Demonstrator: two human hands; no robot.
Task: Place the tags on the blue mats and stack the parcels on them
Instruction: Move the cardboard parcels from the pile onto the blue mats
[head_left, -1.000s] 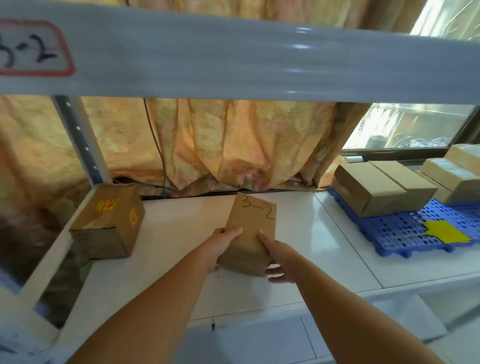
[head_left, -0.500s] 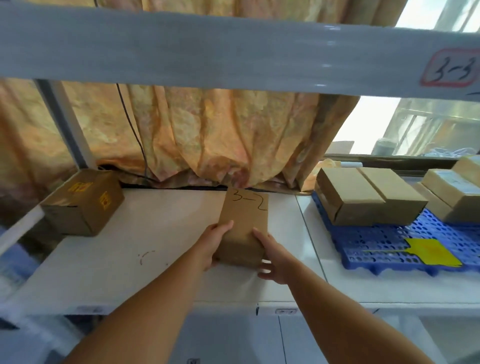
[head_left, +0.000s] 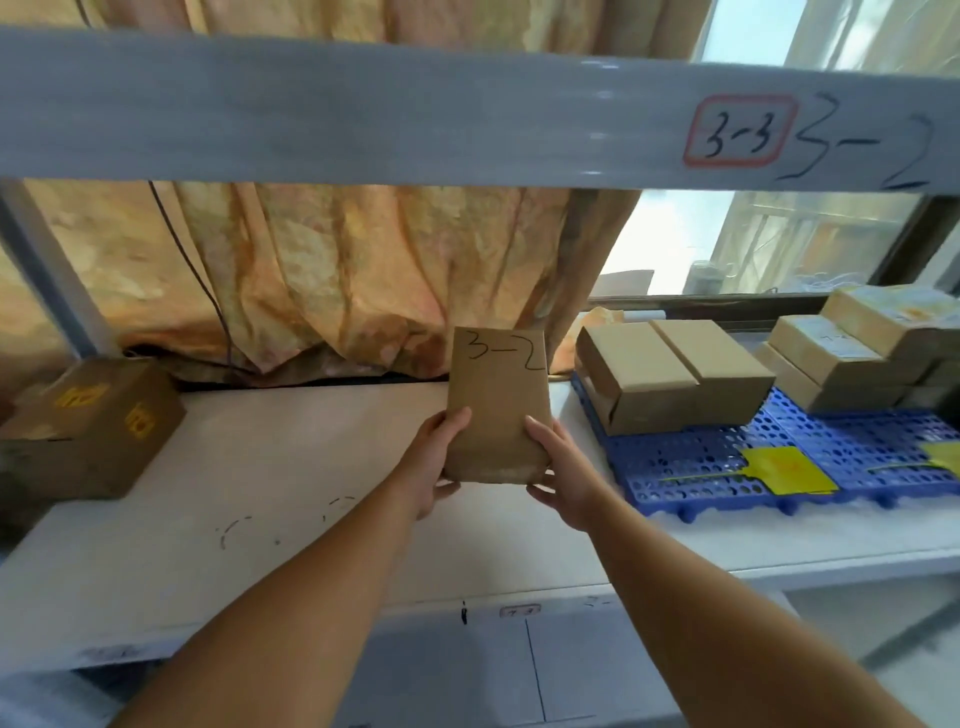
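Observation:
A brown cardboard parcel (head_left: 497, 395) marked "3-2" is held above the white shelf (head_left: 260, 493) between my left hand (head_left: 434, 462), on its left edge, and my right hand (head_left: 561, 470), on its right edge. To its right a blue perforated mat (head_left: 691, 462) lies on the shelf and carries a larger brown parcel (head_left: 670, 376) at its back and a yellow tag (head_left: 784, 470) at its front. A second blue mat (head_left: 872, 441) further right holds stacked parcels (head_left: 852, 358) and another yellow tag (head_left: 948, 457) at the frame edge.
A brown box with yellow labels (head_left: 88, 426) sits at the shelf's left end. The upper shelf beam (head_left: 415, 114) crosses overhead, marked "3-3" and "3-2" at right. An orange curtain (head_left: 337, 280) hangs behind; a window is at back right.
The view has swung right, so the mats and the beam labels have come further into frame. The parcel stays between both hands and now sits closer to the first blue mat.

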